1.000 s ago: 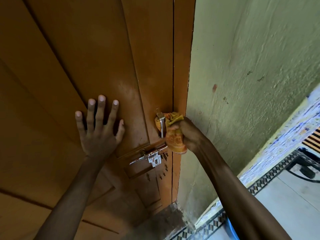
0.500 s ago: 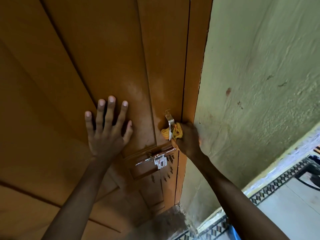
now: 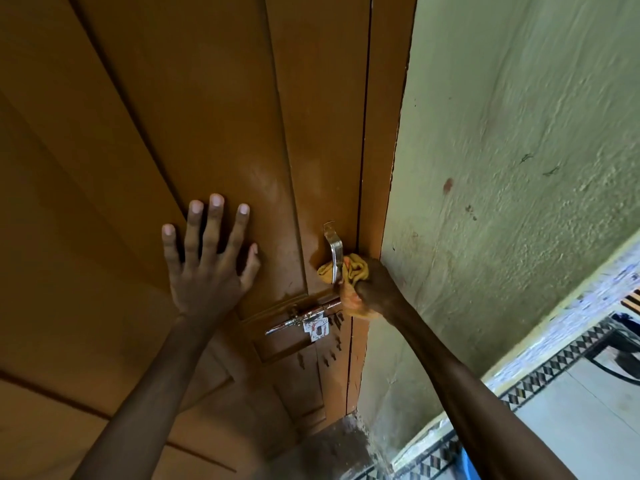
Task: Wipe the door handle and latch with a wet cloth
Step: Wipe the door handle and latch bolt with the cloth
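Note:
A brown wooden door [image 3: 194, 126] fills the left of the view. Near its right edge is a metal handle [image 3: 333, 245], and below it a silver sliding latch [image 3: 298, 322]. My right hand [image 3: 375, 289] is shut on a bunched yellow-orange cloth [image 3: 353, 270], pressed against the lower part of the handle; the cloth pokes out behind the handle on its left side. My left hand [image 3: 207, 261] lies flat on the door panel to the left of the handle, fingers spread, holding nothing.
A rough pale green wall [image 3: 512, 168] meets the door frame [image 3: 389, 161] on the right. A patterned tile border [image 3: 540, 372] runs along the floor at lower right, with dark furniture legs [image 3: 620, 344] at the far right edge.
My right hand has rubbed the cloth down the handle, from its upper part to its lower end. The left hand has stayed flat on the door. The view has shifted slightly.

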Available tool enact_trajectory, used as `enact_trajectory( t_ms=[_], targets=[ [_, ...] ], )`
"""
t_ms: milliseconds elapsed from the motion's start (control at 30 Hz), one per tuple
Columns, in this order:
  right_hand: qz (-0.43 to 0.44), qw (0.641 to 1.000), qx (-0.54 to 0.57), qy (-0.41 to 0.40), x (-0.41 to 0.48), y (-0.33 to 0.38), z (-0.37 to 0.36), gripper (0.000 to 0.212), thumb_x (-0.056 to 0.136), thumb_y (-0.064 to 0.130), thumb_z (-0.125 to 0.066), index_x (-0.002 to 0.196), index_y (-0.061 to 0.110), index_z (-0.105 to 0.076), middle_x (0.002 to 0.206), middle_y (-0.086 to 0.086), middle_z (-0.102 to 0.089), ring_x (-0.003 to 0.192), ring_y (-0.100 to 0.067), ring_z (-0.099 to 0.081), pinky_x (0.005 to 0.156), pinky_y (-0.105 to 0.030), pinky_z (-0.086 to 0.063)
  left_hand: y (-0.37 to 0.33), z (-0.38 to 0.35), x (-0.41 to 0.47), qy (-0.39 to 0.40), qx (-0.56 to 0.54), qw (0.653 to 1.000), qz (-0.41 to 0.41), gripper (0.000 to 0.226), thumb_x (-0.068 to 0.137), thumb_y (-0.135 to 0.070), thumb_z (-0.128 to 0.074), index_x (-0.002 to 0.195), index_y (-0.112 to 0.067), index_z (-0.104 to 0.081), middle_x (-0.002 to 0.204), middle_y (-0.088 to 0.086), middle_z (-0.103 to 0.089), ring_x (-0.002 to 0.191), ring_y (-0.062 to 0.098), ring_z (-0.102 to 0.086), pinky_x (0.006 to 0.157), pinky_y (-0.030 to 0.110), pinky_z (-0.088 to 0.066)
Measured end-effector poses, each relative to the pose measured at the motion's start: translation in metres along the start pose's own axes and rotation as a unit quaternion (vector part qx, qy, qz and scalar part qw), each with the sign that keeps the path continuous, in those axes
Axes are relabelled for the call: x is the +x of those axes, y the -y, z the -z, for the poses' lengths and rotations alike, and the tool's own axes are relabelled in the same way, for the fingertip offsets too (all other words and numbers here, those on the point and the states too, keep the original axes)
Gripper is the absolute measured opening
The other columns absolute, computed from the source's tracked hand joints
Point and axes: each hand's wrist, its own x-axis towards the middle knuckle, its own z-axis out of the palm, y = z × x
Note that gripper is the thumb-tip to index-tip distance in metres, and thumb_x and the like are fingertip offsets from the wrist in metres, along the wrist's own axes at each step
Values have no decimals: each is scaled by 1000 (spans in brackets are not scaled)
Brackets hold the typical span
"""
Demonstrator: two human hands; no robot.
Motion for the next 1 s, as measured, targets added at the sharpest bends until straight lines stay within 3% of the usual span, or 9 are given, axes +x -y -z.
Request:
enact_trajectory(
  t_ms=[133, 267, 333, 400, 500, 633, 767, 867, 1000],
  targets=[
    [87, 945, -311, -59, 2, 3, -4, 39, 90, 21, -66, 129, 17, -61, 125, -12, -65, 123, -31, -51, 111, -40, -35, 1, 1, 0, 3, 4, 1000, -2, 71, 94, -47, -60, 155, -21, -37, 168, 7, -10, 155, 26, -8, 126, 50, -2],
    [122, 884, -421, -161, -3, 11, -6, 30, 84, 28, -73, 113, 19, -71, 111, -14, -72, 120, -36, -54, 108, -50, -34, 0, 1, 0, 3, 3, 1000, 0, 71, 94, -47, -61, 156, -22, -36, 167, 7, -11, 155, 26, -9, 125, 50, -5],
    [124, 907, -351, -198, -1, 8, -8, 23, 84, 22, -73, 106, 16, -74, 104, -14, -75, 113, -36, -59, 103, -49, -40, 0, 1, 0, 4, -1, 1000, -1, 71, 94, -47, -60, 156, -23, -35, 168, 7, -10, 155, 26, -9, 125, 50, -5],
    [8, 988, -97, -117, 2, 12, -8, 17, 91, 17, -65, 106, 11, -72, 106, -11, -73, 104, -28, -64, 96, -38, -48, 0, 0, 0, 4, -2, 1000, -2, 72, 94, -47, -60, 157, -23, -34, 168, 7, -9, 155, 26, -8, 125, 51, -4],
    [-55, 997, 48, -27, 3, 6, -5, 13, 96, 17, -59, 103, 14, -70, 104, 2, -70, 105, -21, -64, 96, -26, -45, 0, 0, 0, 6, -1, 1000, -2, 73, 94, -48, -60, 157, -23, -33, 168, 7, -9, 155, 26, -7, 125, 51, -4],
    [41, 971, -224, -75, 2, -4, -8, 37, 91, 17, -65, 127, 15, -63, 122, -10, -68, 120, -30, -58, 107, -39, -39, 0, 1, 1, 9, -5, 1000, -2, 71, 95, -47, -60, 156, -22, -35, 168, 7, -8, 155, 26, -7, 125, 51, -4],
    [58, 899, -390, -190, -6, 9, -17, 24, 87, 21, -69, 111, 19, -70, 109, -10, -72, 115, -32, -58, 103, -47, -38, 0, 2, 0, 14, -9, 1000, 0, 70, 95, -46, -60, 156, -22, -36, 167, 7, -10, 155, 26, -8, 125, 51, -4],
    [-65, 972, -136, -179, -6, 26, -12, 18, 95, 23, -58, 102, 11, -69, 94, -7, -70, 96, -26, -67, 79, -32, -50, 1, 3, 0, 17, -7, 1000, -2, 70, 96, -47, -58, 157, -22, -34, 168, 7, -9, 155, 26, -6, 125, 50, -4],
    [-231, 964, 126, -41, 2, 60, 17, 20, 84, -10, -50, 74, 5, -60, 77, -10, -58, 77, -25, -59, 77, -34, -52, 1, 3, 1, 11, -4, 1000, -4, 70, 96, -47, -58, 157, -21, -34, 168, 8, -9, 155, 26, -6, 125, 50, -2]
  ],
)
